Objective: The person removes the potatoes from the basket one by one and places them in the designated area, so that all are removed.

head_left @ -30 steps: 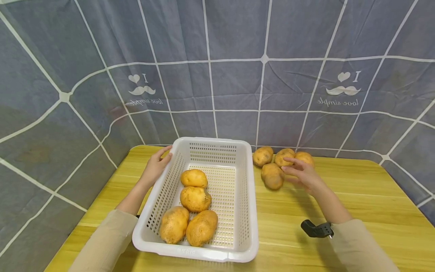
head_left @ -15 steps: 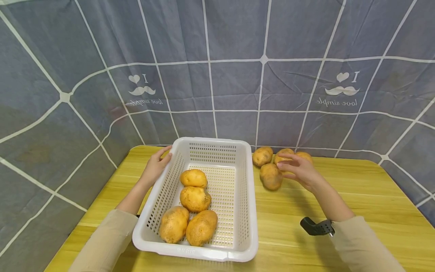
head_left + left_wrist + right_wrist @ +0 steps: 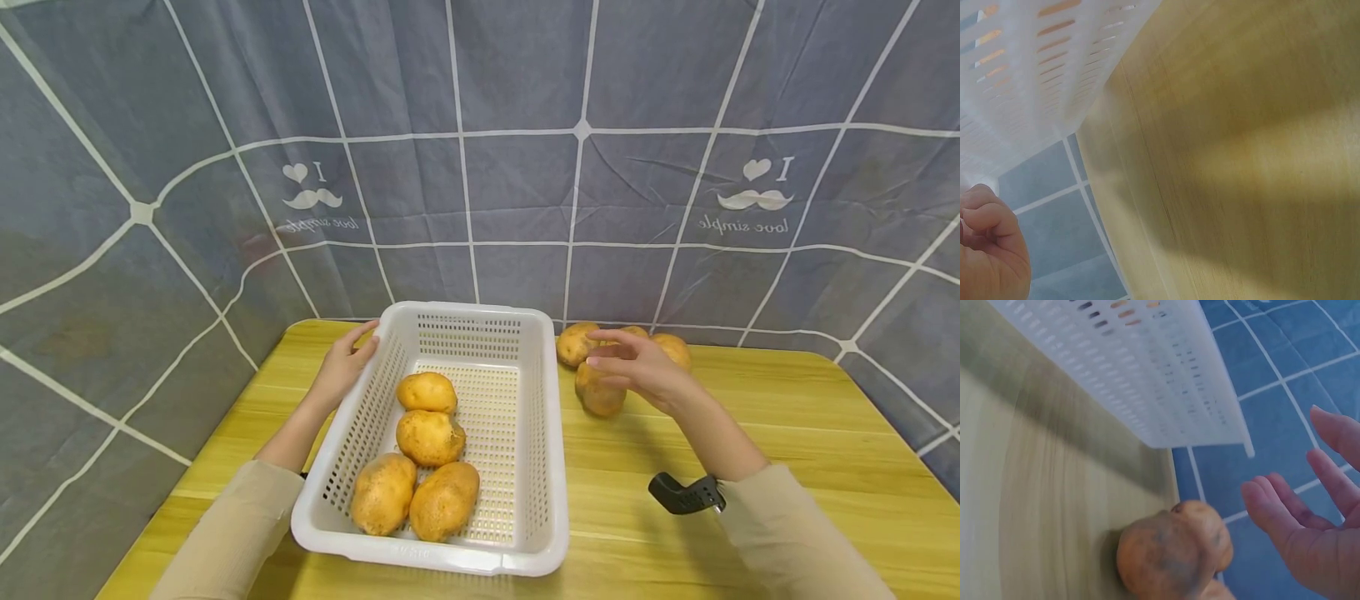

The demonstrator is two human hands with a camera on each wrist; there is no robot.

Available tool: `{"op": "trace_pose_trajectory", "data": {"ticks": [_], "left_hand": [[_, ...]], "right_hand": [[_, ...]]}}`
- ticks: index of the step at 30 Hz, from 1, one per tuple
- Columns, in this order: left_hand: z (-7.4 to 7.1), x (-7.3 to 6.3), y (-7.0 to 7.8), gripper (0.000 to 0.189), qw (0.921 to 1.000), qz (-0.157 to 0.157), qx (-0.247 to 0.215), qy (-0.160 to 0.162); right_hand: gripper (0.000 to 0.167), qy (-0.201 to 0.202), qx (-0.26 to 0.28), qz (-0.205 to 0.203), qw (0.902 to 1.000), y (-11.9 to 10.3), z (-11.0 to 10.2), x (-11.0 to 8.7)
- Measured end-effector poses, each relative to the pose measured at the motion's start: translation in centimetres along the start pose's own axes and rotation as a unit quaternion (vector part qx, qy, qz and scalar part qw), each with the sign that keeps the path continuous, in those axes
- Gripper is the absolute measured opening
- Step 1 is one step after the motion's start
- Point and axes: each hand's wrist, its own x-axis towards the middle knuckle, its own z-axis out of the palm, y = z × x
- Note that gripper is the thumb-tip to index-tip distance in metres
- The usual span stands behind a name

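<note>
White slotted basket (image 3: pixel 427 557), on the counter (image 3: pixel 622 533); faint front-rim lettering cannot be read. Holds four potatoes (image 3: pixel 429 439), grouped toward its left. Left hand (image 3: pixel 342 367): clamped on the basket's left rim, some fingertips hidden. Right hand (image 3: pixel 648 372): fingers apart, partly hiding four loose potatoes (image 3: pixel 598 398) right of the basket. Grey curtain (image 3: pixel 517 187): prints read "I love simple", mirrored.

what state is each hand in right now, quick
Left hand: closed, holding the basket at its left rim.
Right hand: open, holding nothing, over the loose potatoes.
</note>
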Motion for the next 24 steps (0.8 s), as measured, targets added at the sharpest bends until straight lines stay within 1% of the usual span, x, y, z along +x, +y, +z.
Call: {"op": "trace_pose_trajectory", "data": {"ticks": [7, 11, 16, 24], "left_hand": [[0.1, -0.2, 0.2, 0.053, 1.0000, 0.006, -0.006, -0.001], [0.1, -0.1, 0.1, 0.053, 0.9999, 0.011, -0.009, -0.002], [0.1, -0.2, 0.2, 0.053, 0.9999, 0.011, -0.008, -0.002], [0.0, -0.2, 0.2, 0.052, 0.9999, 0.009, -0.009, -0.003]], "right_hand": [[0.053, -0.010, 0.001, 0.004, 0.9999, -1.0, 1.3, 0.9], [0.055, -0.020, -0.014, 0.008, 0.9997, -1.6, 2.1, 1.4], [0.058, -0.048, -0.035, 0.006, 0.9982, -2.4, 3.2, 2.1], [0.056, -0.080, -0.039, 0.007, 0.9960, -3.6, 5.3, 3.1]]}}
